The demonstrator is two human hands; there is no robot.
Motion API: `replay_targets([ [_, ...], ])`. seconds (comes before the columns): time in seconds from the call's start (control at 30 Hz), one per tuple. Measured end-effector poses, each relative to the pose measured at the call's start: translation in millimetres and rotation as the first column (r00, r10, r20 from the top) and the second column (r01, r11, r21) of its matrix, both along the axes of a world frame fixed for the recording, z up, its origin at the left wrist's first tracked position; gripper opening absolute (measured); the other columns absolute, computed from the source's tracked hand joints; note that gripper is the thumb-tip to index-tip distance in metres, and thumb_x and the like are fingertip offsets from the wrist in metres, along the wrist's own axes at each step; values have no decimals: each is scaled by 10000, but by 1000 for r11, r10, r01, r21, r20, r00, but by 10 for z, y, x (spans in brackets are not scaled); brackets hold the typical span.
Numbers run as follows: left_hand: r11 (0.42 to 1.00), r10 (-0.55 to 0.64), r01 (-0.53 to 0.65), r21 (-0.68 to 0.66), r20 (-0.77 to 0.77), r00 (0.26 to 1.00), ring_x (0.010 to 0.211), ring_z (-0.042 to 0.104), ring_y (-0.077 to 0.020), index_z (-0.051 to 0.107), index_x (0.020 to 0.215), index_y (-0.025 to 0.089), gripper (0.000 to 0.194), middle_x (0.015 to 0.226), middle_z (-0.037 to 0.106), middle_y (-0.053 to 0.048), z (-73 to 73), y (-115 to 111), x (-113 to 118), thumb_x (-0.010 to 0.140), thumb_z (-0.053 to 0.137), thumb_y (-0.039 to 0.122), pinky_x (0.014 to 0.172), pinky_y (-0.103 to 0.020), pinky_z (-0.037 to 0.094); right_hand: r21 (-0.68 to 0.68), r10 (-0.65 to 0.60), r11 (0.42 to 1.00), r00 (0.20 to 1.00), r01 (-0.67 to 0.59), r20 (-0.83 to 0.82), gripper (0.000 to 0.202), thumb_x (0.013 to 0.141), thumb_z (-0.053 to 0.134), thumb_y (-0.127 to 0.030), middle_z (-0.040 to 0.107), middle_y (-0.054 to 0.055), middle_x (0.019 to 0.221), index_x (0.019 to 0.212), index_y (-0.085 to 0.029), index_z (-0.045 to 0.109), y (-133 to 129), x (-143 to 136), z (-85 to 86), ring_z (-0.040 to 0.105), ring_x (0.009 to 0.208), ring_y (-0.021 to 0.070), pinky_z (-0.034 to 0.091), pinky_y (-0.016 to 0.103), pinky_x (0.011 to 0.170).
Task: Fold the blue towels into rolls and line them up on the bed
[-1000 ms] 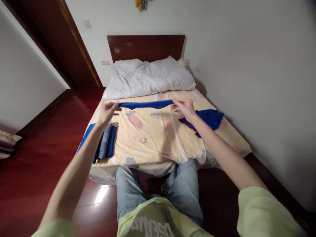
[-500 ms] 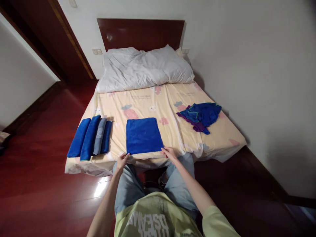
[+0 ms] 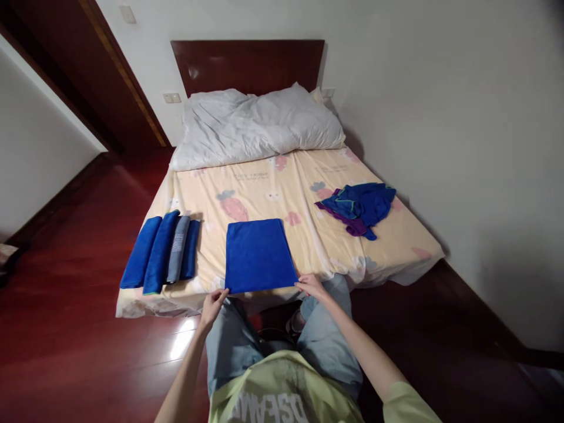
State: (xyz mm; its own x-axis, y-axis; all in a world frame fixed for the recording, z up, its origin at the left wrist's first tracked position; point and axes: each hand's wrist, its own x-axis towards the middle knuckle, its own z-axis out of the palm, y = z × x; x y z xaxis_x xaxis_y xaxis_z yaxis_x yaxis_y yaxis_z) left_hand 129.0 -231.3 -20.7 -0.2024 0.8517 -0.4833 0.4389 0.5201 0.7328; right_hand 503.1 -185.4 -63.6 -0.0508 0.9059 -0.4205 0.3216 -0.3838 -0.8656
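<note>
A blue towel (image 3: 259, 255) lies flat as a near-square on the front part of the bed. My left hand (image 3: 214, 304) pinches its near left corner, and my right hand (image 3: 310, 286) pinches the near right corner. The near edge is stretched straight between them, close to the mattress edge. To the left, two blue rolled towels (image 3: 141, 252), a grey rolled towel (image 3: 178, 249) and another dark blue roll (image 3: 190, 249) lie side by side. A loose heap of blue and purple cloths (image 3: 363, 205) sits on the right side of the bed.
The bed (image 3: 255, 188) has a cream sheet printed with carrots. A grey-white quilt or pillow (image 3: 259, 123) lies bunched before the dark wooden headboard (image 3: 251, 64). A white wall (image 3: 462, 129) runs along the right, with a reddish wooden floor (image 3: 83, 329) at the left.
Both hands have drawn the blue towel a little toward me, and its near edge sits closer to the mattress edge. The rolled towels and the heap stay where they were.
</note>
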Motion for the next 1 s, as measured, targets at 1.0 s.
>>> replay_targets([
  [1.0, 955, 3, 56, 290, -197, 980, 851, 734, -245, 739, 1005, 149, 340, 945, 764, -106, -553, 3108, -246, 800, 629, 397, 711, -289, 576, 313, -144, 948, 961, 65, 235, 374, 839, 574, -428, 519, -22, 536, 543, -216, 486, 2871, -292, -463, 516, 557, 151, 381, 246, 564],
])
